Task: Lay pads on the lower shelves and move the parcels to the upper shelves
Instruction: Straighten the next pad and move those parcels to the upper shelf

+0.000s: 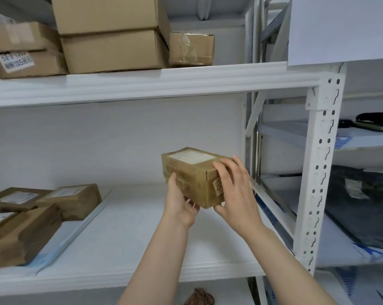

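A small brown taped parcel (191,172) with a white label on top hangs in the air above the lower shelf (129,234). My left hand (181,201) grips its lower left corner from below. On its right end my right hand (234,190) wraps round, fingers over the flap. A white pad (76,230) lies on the left part of the lower shelf, with several brown parcels (27,219) on it. Above, the upper shelf (142,82) carries several cardboard boxes (111,36).
A small taped box (191,49) stands at the right end of the upper shelf, with free room beside it. A white perforated upright (322,172) bounds the rack on the right. The neighbouring rack holds a dark bag (360,205). A brown item (199,297) lies below.
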